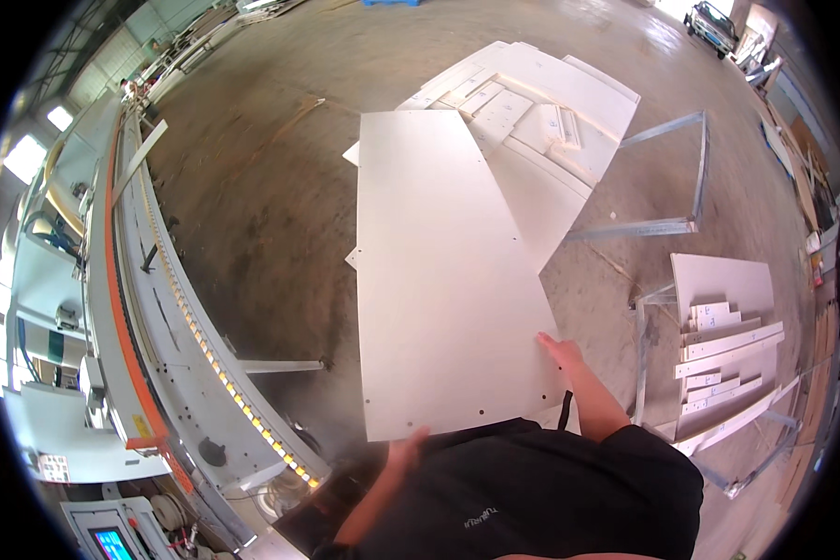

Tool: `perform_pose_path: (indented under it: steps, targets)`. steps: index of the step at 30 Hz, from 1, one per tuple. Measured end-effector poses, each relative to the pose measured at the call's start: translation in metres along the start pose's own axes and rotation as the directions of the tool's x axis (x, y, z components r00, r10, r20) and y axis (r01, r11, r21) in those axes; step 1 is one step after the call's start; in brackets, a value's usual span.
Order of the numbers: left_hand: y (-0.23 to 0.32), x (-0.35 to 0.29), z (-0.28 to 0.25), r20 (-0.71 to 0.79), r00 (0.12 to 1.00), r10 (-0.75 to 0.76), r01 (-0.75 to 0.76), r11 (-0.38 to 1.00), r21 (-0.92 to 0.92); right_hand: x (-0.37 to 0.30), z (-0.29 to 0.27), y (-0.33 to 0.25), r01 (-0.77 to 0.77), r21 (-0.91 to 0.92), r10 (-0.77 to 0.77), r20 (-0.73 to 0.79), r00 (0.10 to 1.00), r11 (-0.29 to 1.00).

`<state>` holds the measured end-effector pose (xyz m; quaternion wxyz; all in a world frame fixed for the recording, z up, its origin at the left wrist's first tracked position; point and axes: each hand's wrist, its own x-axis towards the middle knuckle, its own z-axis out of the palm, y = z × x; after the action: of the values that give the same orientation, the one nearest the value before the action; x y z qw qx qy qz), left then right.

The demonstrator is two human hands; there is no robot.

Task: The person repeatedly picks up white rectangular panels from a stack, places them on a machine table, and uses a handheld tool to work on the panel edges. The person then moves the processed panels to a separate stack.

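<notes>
We note 1 lg. white panel (pixel 439 271) directly in front of the black shirt (pixel 569 485), far end overlapping the stacked white boards (pixel 555 75) in view; contact there unclear. R. hand (pixel 562 353): at panel's right edge, visible fingers extended, approx. half open; underside hidden, so we can't confirm a grip. L. hand (pixel 407 455): at near edge, blurred; we can't tell opening or hold.

White panel (pixel 448 280), black shirt (pixel 569 485)
</notes>
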<state>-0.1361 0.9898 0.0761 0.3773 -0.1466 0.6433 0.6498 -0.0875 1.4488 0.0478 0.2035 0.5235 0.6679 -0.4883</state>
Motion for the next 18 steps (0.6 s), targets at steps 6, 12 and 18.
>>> perform_pose_path:
  steps: [6, 12, 18]
  targets:
    - [-0.03, 0.001, 0.026, 0.094, 0.993, 0.072, -0.042, 0.957, -0.288, -0.014, -0.02, 0.006, 0.13, 0.007, -0.123, -0.263, 0.957, 0.992]
    - [-0.097, 0.029, -0.019, 0.153, 0.988, -0.004, 0.065, 0.919, -0.39, -0.027, -0.002, 0.026, 0.165, -0.182, -0.223, -0.364, 0.904, 0.969]
    - [-0.097, 0.001, -0.054, 0.244, 0.969, 0.027, 0.102, 0.86, -0.5, -0.055, 0.042, 0.074, 0.175, -0.166, -0.233, -0.456, 0.859, 0.971]
